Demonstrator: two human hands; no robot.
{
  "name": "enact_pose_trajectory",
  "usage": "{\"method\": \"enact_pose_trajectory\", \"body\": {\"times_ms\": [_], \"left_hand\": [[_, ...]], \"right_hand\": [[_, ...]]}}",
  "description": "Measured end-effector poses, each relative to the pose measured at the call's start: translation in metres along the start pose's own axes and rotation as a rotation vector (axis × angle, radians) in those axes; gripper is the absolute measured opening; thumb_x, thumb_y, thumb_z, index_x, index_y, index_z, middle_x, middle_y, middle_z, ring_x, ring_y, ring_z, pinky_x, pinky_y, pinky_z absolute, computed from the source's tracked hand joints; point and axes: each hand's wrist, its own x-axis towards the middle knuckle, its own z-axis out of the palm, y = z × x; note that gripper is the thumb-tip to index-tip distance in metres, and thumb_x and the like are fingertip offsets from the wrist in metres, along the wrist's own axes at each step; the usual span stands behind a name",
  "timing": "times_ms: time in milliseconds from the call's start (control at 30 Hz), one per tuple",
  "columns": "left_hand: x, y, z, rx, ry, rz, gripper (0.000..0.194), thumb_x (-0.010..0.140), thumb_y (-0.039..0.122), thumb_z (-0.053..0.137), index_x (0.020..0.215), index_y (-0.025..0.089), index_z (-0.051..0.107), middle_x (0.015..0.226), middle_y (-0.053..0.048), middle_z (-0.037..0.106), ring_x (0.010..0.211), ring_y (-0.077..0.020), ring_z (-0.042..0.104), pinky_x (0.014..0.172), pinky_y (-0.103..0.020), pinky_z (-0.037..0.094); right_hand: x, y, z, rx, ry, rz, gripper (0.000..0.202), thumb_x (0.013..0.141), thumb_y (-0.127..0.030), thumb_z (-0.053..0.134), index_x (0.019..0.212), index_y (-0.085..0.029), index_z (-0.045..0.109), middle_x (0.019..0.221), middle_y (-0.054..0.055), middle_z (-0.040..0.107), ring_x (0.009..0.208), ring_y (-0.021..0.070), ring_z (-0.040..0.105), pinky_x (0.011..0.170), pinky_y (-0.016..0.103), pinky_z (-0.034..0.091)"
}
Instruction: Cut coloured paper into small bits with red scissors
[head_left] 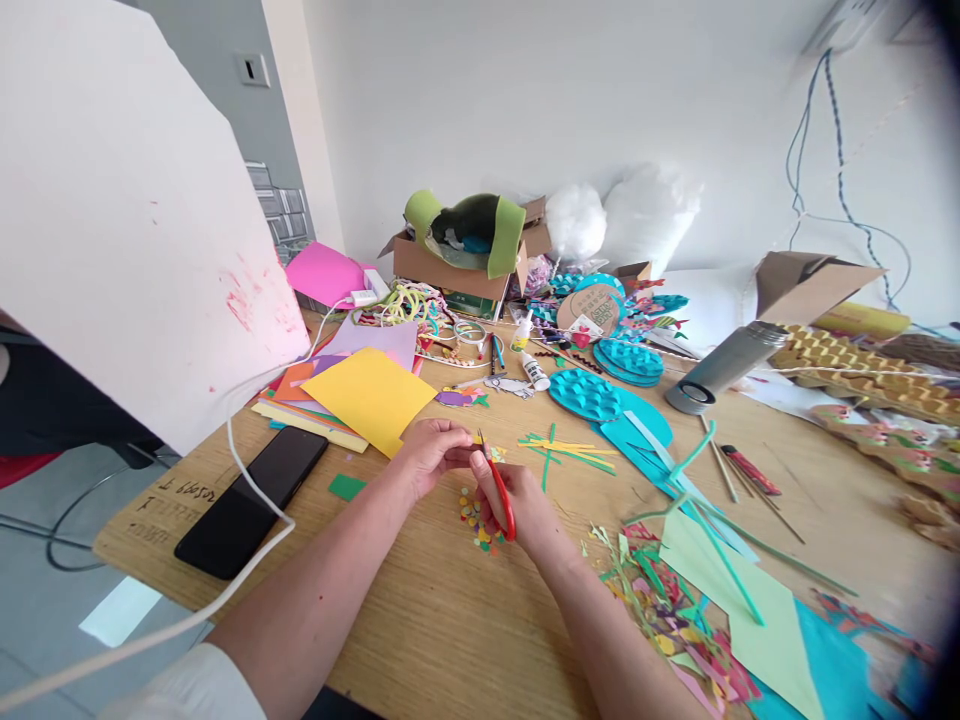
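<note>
Phone (251, 500) lies dark at the table's left edge, beside the yellow sheet (371, 397). My left hand (429, 455) pinches a small yellow scrap (496, 453), and just right my right hand (517, 505) grips red scissors (501, 492) above scattered confetti (472, 520).

Scrap pinched in left hand (429, 455) too small to identify. Right hand (525, 510) hides lower scissors (501, 492) handle. Right frame edge blurred, dark. White board (127, 220), upper left, cut by frame edge; table (450, 620) likewise, bottom.
</note>
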Motion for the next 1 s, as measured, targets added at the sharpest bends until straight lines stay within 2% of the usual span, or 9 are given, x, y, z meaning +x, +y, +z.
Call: {"method": "enact_pose_trajectory", "body": {"times_ms": [267,667,1000], "left_hand": [[-0.0009,0.001,0.0004,0.004,-0.001,-0.004,0.017,0.047,0.017,0.074,0.054,0.013,0.059,0.057,-0.005,0.065,0.054,-0.0153,0.062,0.059,-0.027,0.046],[-0.0012,0.0016,0.0008,0.02,0.007,-0.011,0.014,0.048,0.017,0.071,0.055,0.014,0.06,0.06,-0.007,0.068,0.057,-0.0174,0.064,0.058,-0.027,0.046],[0.0026,-0.002,-0.0017,0.016,0.053,-0.017,0.013,0.049,0.016,0.069,0.058,0.015,0.06,0.063,-0.008,0.07,0.062,-0.0197,0.066,0.061,-0.028,0.049]], "right_hand": [[-0.0004,-0.0004,-0.0002,-0.009,0.006,-0.011,0.059,0.084,-0.068,0.04,0.057,-0.017,0.052,0.043,0.002,0.056,0.036,0.0129,0.053,0.04,0.02,0.037],[-0.0009,-0.0061,-0.0008,-0.1,0.088,-0.017,0.061,0.082,-0.069,0.042,0.051,-0.017,0.052,0.042,0.002,0.051,0.037,0.0117,0.047,0.039,0.022,0.031],[-0.0021,-0.009,-0.0028,-0.117,0.127,-0.01,0.063,0.08,-0.072,0.041,0.049,-0.018,0.052,0.042,0.003,0.05,0.039,0.0129,0.048,0.039,0.022,0.033]]}}
